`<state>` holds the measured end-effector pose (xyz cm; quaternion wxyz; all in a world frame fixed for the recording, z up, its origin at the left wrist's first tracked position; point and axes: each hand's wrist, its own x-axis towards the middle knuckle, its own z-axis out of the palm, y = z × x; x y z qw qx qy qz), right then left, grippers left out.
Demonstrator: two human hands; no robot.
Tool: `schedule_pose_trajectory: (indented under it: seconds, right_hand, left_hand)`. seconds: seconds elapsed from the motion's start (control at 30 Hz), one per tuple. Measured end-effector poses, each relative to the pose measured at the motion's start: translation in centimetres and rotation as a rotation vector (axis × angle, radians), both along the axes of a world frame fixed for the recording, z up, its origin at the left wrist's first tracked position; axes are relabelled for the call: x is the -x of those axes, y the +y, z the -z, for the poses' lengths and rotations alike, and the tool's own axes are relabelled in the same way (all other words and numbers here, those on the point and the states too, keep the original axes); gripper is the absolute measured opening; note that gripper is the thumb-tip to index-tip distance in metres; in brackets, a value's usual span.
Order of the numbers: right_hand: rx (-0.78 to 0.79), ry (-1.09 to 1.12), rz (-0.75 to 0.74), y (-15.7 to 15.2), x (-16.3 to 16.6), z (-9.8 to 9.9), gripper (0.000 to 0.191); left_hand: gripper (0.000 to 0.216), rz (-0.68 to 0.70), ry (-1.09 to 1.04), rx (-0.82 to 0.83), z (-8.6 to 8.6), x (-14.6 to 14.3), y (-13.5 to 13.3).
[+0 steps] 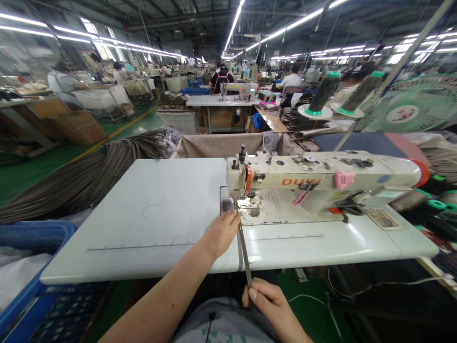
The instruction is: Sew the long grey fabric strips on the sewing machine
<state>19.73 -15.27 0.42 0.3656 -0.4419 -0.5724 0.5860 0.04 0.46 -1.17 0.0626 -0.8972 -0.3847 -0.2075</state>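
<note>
A narrow grey-brown fabric strip (244,250) runs from the needle area of a sewing machine (285,183) down over the table's front edge. My left hand (223,233) is closed on the strip's upper part, just in front of the presser foot (248,202). Below the edge, my right hand (264,297) pinches the strip between thumb and fingers, close to my body. Between the two hands the strip looks taut. Its far end under the foot is hidden by my left fingers.
A loose thread (154,207) lies on the white sewing table (171,190). A large bundle of brown strips (85,166) hangs beyond its left side. A blue crate (35,267) stands at the lower left. Thread cones (323,93) and a fan (410,112) rise at the right.
</note>
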Motion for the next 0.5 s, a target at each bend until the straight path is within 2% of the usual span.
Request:
schedule_pose_trajectory:
  seconds: [0.5]
  right_hand:
    - [-0.008, 0.058, -0.023, 0.0, -0.1, 0.2, 0.049]
  left_hand:
    - [0.028, -0.040, -0.025, 0.038, -1.0, -0.4, 0.0]
